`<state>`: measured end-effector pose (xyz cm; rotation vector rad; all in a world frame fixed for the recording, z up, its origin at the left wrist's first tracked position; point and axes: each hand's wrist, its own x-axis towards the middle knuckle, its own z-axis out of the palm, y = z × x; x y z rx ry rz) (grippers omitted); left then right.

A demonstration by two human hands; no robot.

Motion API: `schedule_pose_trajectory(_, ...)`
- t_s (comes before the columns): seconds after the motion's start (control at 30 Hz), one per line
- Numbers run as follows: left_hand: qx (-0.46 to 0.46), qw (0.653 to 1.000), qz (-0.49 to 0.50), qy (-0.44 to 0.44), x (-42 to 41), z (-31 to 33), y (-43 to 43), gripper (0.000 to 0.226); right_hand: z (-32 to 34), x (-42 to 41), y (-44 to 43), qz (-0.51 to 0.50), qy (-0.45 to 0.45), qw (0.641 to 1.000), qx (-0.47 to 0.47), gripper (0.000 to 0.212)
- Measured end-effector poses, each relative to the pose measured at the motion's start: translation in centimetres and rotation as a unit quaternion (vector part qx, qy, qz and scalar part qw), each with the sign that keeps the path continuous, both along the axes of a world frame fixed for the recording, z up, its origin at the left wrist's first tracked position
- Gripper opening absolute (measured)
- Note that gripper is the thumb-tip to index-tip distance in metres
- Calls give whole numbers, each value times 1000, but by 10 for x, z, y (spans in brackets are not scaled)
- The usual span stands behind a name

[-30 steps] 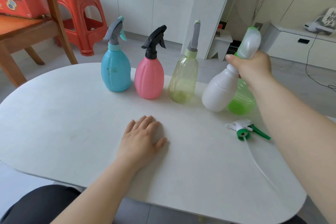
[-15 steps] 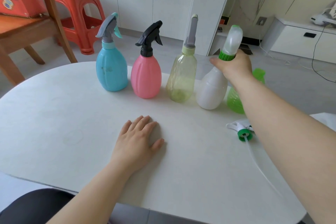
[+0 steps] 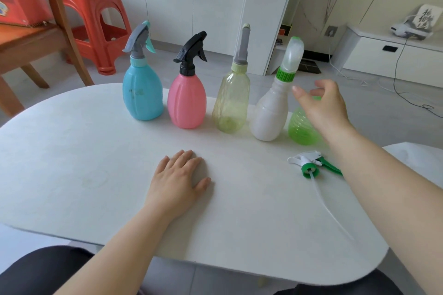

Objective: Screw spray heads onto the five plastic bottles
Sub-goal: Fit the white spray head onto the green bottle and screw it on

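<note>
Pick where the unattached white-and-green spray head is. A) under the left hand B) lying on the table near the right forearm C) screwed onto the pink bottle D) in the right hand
B: the spray head lies on the table beside the right forearm, while the right hand holds nothing and the left hand rests flat away from it.

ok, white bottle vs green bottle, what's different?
The white bottle is opaque; the green bottle is translucent. The white bottle carries a head with a green collar; the green bottle's top is hidden behind the right hand, and a loose spray head lies in front on the table. Both stand at the row's right end.
</note>
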<state>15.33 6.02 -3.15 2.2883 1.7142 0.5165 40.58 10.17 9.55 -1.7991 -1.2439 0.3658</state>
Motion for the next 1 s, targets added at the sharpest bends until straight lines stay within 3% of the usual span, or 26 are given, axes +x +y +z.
schedule_pose_trajectory(0.07, -1, 1000, 1, 2, 0, 1, -1, 54, -4, 10, -17, -11, -48, 998, -34, 47)
schedule_pose_trajectory(0.13, 2, 1000, 1, 4, 1, 2, -3, 53, -12, 19, -32, -7, -105, 986, -127, 41)
schedule_pose_trajectory(0.27, 3, 1000, 4, 5, 1, 3, -5, 52, -32, 23, -49, 14, -202, 928, -313, 43)
schedule_pose_trajectory(0.33, 3, 1000, 5, 9, 2, 4, -6, 52, -42, 20, -52, 13, -194, 922, -336, 44)
schedule_pose_trajectory(0.43, 6, 1000, 7, 10, 2, 4, -7, 51, -53, 15, -54, 10, -190, 924, -333, 21)
schedule_pose_trajectory(0.57, 4, 1000, 8, 11, 3, 6, -8, 50, -65, 17, -53, -30, -187, 925, -330, 41)
schedule_pose_trajectory(0.67, 5, 1000, 6, 12, 3, 7, -8, 49, -65, 25, -52, -38, -113, 944, -308, 40)
schedule_pose_trajectory(0.77, -2, 1000, 4, 10, 2, 7, -9, 46, -58, 33, -56, -7, 78, 975, -206, 20)
schedule_pose_trajectory(1.0, 11, 991, 5, -136, 37, 33, -23, 26, -34, 61, -71, 7, 354, 935, -37, 12)
